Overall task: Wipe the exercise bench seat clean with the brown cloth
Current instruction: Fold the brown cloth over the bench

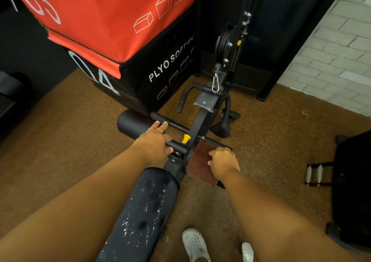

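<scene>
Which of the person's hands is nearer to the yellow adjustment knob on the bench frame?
Left. The left hand rests on the black bar just left of the yellow knob, fingers nearly reaching it. The right hand sits on the brown cloth, farther off to the knob's lower right.

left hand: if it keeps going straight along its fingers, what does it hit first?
Likely the black crossbar: the left hand's fingertips already sit at it, beside the foam roller pad. Contact is unclear from this angle.
</scene>
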Motion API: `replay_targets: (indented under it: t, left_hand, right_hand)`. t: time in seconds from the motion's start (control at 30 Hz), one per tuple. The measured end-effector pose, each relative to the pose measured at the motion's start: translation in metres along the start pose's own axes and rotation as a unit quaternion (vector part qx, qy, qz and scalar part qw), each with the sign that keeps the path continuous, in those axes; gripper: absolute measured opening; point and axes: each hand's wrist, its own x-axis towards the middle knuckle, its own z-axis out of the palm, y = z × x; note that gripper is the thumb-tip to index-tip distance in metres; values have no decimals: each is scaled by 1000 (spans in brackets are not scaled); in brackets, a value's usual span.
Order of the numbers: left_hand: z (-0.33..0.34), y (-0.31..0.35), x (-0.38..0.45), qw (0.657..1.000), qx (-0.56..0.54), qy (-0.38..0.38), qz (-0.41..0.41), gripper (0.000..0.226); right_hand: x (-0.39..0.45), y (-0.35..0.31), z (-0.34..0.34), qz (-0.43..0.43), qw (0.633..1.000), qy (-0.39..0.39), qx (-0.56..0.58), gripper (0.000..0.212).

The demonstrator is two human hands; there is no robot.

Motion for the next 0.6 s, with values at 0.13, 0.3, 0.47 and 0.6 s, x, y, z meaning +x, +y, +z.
replay_targets:
  t: [0.13, 0.3, 0.47, 0.6]
  left_hand:
    - [5, -1, -1, 1000, -16, -20, -4, 50]
    - [4, -3, -3, 985, -169, -8, -33, 38]
    - [-16, -1, -11, 908, -409, -66, -53, 37]
    - [-30, -5, -23, 878, -472, -73, -36, 30]
  right_hand:
    - [1, -4, -13, -13, 1000, -10, 1, 21]
    - [-4, -13, -44, 12, 924, -26, 381, 7]
    - [-13, -19, -91, -47, 746, -145, 648, 13]
    - [-18, -18, -114, -114, 678, -191, 701, 11]
